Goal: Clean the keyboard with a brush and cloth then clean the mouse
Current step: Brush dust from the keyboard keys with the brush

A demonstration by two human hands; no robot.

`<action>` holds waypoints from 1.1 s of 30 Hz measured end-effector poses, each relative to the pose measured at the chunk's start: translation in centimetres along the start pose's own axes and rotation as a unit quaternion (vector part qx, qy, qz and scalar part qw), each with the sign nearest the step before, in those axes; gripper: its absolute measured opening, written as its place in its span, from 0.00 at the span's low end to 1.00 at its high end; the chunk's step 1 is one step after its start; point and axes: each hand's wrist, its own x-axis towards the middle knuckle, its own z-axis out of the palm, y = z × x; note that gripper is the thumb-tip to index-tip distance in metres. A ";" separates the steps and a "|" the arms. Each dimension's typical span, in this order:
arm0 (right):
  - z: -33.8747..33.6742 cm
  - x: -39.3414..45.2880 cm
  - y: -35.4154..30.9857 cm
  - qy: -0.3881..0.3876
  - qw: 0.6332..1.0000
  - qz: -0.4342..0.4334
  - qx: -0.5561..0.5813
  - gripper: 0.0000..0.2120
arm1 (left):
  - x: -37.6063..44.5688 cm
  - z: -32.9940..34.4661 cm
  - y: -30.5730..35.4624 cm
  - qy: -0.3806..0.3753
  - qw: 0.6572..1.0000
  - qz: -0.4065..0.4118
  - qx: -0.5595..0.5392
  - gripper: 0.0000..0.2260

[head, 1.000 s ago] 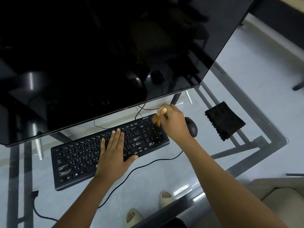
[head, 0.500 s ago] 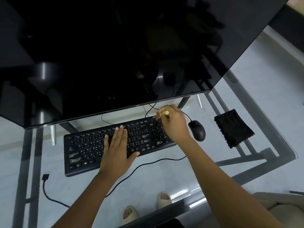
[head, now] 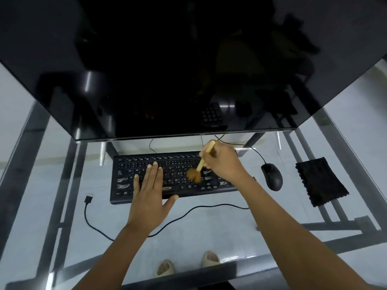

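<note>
From my head view, my left hand (head: pixel 149 197) lies flat, fingers straight, steadying the keyboard (head: pixel 173 176) on the glass surface (head: pixel 209 222), while my right hand (head: pixel 223 162) grips the brush (head: pixel 201 164), bristles on the right-centre keys. I judge brushing is under way; next I should sweep the remaining rows before fetching the cloth (head: pixel 321 181) beside the mouse (head: pixel 272 176).

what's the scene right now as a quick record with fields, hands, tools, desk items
left hand: flat, fingers straight, pressing on the keyboard
right hand: grips the brush
brush: bristles on the keys right of centre
mouse: right of keyboard, untouched
cloth: black, right of mouse, untouched
surface: glass desk
monitor: dark, above the keyboard
loose usb plug: left of keyboard
</note>
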 end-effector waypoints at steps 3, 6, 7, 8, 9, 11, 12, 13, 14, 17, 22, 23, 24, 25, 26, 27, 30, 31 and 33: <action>0.4 0.2 -1.3 0.094 0.995 -0.034 -0.006 0.03 | -1.0 -0.5 -1.0 0.013 1.000 -0.023 0.002 0.37; 0.9 0.1 -2.3 -0.031 0.999 -0.009 0.035 0.04 | -1.9 -0.9 -2.0 0.030 0.999 -0.042 0.001 0.37; 1.2 -0.1 -2.4 -0.066 0.998 -0.016 -0.001 0.04 | -2.3 -1.0 -2.3 0.033 0.998 -0.049 0.000 0.37; 1.6 -0.1 -2.2 -0.065 0.997 -0.032 -0.029 0.04 | -2.7 -1.1 -2.7 0.035 0.998 -0.058 -0.002 0.38; 1.9 -0.1 -2.2 -0.022 0.997 -0.055 -0.048 0.04 | -3.0 -1.2 -2.9 0.037 0.997 -0.067 -0.005 0.38; 2.1 -0.1 -2.4 0.060 0.995 -0.078 -0.019 0.04 | -3.5 -1.4 -3.3 0.046 0.996 -0.081 -0.012 0.38; 2.2 -0.1 -2.6 0.063 0.995 -0.075 0.017 0.04 | -3.7 -1.5 -3.5 0.055 0.994 -0.089 -0.016 0.39; 2.2 -0.2 -3.0 0.035 0.997 -0.063 0.033 0.04 | -3.9 -1.7 -3.7 0.068 0.993 -0.098 -0.023 0.39; 2.5 -0.2 -3.0 -0.009 0.998 -0.060 0.028 0.03 | -4.1 -1.9 -3.8 0.083 0.990 -0.109 -0.034 0.40; 3.3 -0.4 -3.2 -0.005 0.992 -0.115 -0.059 0.04 | -4.7 -2.0 -4.5 0.132 0.975 -0.160 -0.077 0.45; 4.2 0.4 -5.0 -0.029 0.996 -0.049 0.067 0.03 | -5.1 -1.1 -5.8 0.097 0.966 -0.199 -0.136 0.50; 4.4 0.4 -5.4 -0.072 0.996 -0.036 0.050 0.02 | -5.3 -1.0 -5.9 0.092 0.967 -0.193 -0.135 0.49; 4.8 0.6 -5.3 -0.074 0.996 -0.046 0.018 0.03 | -5.5 -1.0 -5.9 0.094 0.969 -0.189 -0.130 0.47; 4.9 0.8 -5.5 -0.048 0.997 -0.056 -0.010 0.03 | -5.7 -1.1 -5.8 0.100 0.968 -0.189 -0.130 0.46; 5.0 1.0 -5.8 0.001 0.997 -0.071 -0.031 0.03 | -5.8 -1.1 -5.7 0.106 0.966 -0.195 -0.135 0.44; 4.9 1.2 -6.1 0.034 0.996 -0.073 -0.028 0.02 | -5.8 -1.2 -5.5 0.111 0.963 -0.199 -0.140 0.43; 5.5 1.2 -6.9 -0.051 0.997 -0.024 0.057 0.02 | -5.8 -1.3 -5.4 0.120 0.962 -0.202 -0.138 0.40; 5.7 0.8 -7.3 -0.102 0.993 -0.010 0.061 0.02 | -5.8 -1.3 -5.3 0.119 0.961 -0.206 -0.140 0.40; 6.7 0.7 -7.3 -0.101 0.994 -0.049 -0.013 0.03 | -6.0 -1.3 -5.4 0.118 0.959 -0.213 -0.147 0.39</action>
